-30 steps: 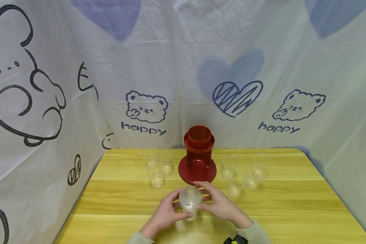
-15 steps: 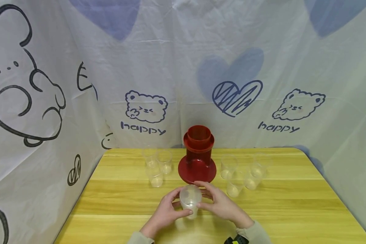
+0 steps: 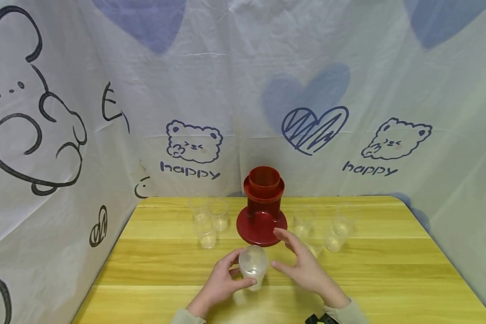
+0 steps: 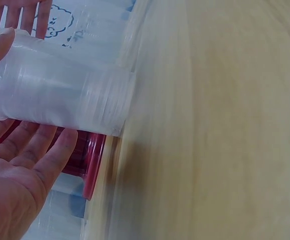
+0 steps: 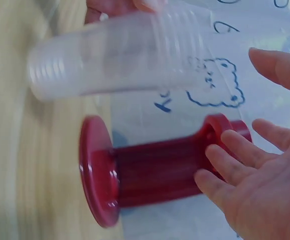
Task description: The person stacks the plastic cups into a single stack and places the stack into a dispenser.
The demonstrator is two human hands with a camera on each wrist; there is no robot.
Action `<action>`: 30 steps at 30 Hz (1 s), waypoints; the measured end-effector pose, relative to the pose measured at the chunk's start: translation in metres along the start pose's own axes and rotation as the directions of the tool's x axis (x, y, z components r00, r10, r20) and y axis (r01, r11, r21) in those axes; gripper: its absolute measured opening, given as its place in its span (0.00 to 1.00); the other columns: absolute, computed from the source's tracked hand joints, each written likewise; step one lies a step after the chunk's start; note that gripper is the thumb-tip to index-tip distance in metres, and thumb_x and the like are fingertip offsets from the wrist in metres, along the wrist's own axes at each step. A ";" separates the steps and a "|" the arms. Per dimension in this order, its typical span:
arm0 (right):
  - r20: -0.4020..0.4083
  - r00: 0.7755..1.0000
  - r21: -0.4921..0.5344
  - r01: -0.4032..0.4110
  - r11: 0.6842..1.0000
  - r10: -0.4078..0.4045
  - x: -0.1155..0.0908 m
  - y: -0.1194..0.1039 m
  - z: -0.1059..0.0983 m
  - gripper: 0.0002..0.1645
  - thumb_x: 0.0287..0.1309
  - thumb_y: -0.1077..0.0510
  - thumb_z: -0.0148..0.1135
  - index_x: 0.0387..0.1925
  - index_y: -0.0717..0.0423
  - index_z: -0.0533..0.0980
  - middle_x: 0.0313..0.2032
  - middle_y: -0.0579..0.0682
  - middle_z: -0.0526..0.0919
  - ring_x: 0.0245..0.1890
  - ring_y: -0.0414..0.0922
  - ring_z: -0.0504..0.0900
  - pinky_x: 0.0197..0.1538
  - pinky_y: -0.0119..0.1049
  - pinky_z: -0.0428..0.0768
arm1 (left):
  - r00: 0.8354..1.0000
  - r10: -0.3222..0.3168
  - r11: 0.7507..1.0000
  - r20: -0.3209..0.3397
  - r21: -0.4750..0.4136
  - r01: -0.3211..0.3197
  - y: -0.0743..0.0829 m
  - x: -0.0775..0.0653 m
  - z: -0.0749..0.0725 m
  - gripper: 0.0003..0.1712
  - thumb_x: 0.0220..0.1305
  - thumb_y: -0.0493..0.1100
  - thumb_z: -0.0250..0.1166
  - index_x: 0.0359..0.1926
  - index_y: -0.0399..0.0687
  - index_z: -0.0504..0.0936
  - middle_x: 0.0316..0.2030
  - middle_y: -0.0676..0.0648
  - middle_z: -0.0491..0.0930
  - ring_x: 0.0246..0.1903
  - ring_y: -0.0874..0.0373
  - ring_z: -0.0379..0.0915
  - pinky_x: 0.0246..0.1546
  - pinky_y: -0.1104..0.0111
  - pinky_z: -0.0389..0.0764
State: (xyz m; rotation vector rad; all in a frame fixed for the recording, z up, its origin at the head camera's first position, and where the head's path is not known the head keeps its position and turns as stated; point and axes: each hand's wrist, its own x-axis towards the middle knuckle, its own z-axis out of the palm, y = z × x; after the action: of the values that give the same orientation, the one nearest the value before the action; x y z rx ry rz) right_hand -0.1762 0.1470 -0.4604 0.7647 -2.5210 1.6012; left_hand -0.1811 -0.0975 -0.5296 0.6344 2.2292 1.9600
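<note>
In the head view, my left hand (image 3: pixel 222 280) holds a stack of nested clear plastic cups (image 3: pixel 253 265) near the table's front middle, thumb on the near side and fingers behind. The stacked rims show in the left wrist view, where the cups (image 4: pixel 59 85) reach down close to the wood; whether they touch it I cannot tell. My right hand (image 3: pixel 303 269) is just right of the stack, apart from it, fingers spread and holding nothing. Behind both hands stands a red cup-shaped stand (image 3: pixel 263 229) with a round base, also in the right wrist view (image 5: pixel 155 172).
Several clear cups (image 3: pixel 208 238) stand at the left of the red stand, and several more (image 3: pixel 334 240) at its right, partly behind my right hand. A printed cloth (image 3: pixel 243 112) hangs along the back edge of the wooden table (image 3: pixel 389 279).
My right hand has let go of the stack of cups and moved right, its fingers spreading. The left hand and the stack have barely moved.
</note>
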 end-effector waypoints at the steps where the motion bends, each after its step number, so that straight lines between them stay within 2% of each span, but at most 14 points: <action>1: -0.029 1.000 -0.019 -0.004 1.000 0.004 -0.001 0.000 -0.003 0.41 0.58 0.58 0.71 0.69 0.53 0.62 0.68 0.52 0.67 0.68 0.55 0.64 0.67 0.59 0.64 | 1.000 0.002 1.000 0.002 -0.004 -0.002 0.000 0.000 0.000 0.41 0.50 0.37 0.78 0.65 0.43 0.70 0.56 0.44 0.75 0.55 0.49 0.71 0.54 0.62 0.79; 6: -0.141 0.989 -0.076 -0.065 0.995 0.054 -0.005 0.001 -0.016 0.45 0.55 0.55 0.73 0.71 0.48 0.60 0.70 0.52 0.64 0.70 0.58 0.59 0.66 0.65 0.59 | 1.000 -0.005 1.000 0.003 -0.009 0.005 0.001 0.000 -0.001 0.41 0.50 0.38 0.78 0.65 0.44 0.71 0.55 0.45 0.75 0.55 0.49 0.72 0.54 0.62 0.79; 12: -0.224 0.967 -0.114 -0.151 0.982 0.123 -0.010 0.010 -0.031 0.51 0.52 0.53 0.76 0.72 0.51 0.57 0.70 0.56 0.61 0.69 0.61 0.57 0.66 0.68 0.58 | 1.000 -0.019 1.000 0.000 0.002 0.019 0.003 0.001 0.000 0.40 0.50 0.38 0.79 0.64 0.43 0.72 0.54 0.45 0.76 0.54 0.49 0.72 0.54 0.64 0.79; 23: -0.270 0.944 -0.082 -0.217 0.973 0.188 -0.014 0.029 -0.051 0.51 0.58 0.55 0.71 0.74 0.54 0.52 0.72 0.60 0.55 0.71 0.63 0.49 0.65 0.71 0.55 | 1.000 -0.019 1.000 -0.008 0.000 0.019 0.000 0.000 0.000 0.42 0.49 0.37 0.79 0.65 0.43 0.71 0.55 0.45 0.75 0.54 0.49 0.72 0.54 0.63 0.79; 30: -0.276 0.944 -0.048 -0.202 0.978 0.182 -0.015 0.040 -0.054 0.50 0.60 0.56 0.69 0.74 0.57 0.51 0.71 0.62 0.56 0.70 0.62 0.52 0.68 0.66 0.54 | 1.000 -0.008 1.000 -0.001 0.007 0.008 -0.001 0.000 0.000 0.41 0.49 0.36 0.78 0.65 0.43 0.71 0.55 0.45 0.75 0.54 0.49 0.72 0.54 0.62 0.79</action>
State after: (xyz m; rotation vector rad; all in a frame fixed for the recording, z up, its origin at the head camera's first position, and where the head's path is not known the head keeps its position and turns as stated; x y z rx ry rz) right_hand -0.1922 0.2132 -0.4734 0.2743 -2.4996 1.5297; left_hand -0.1813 -0.0973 -0.5308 0.6244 2.2367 1.9507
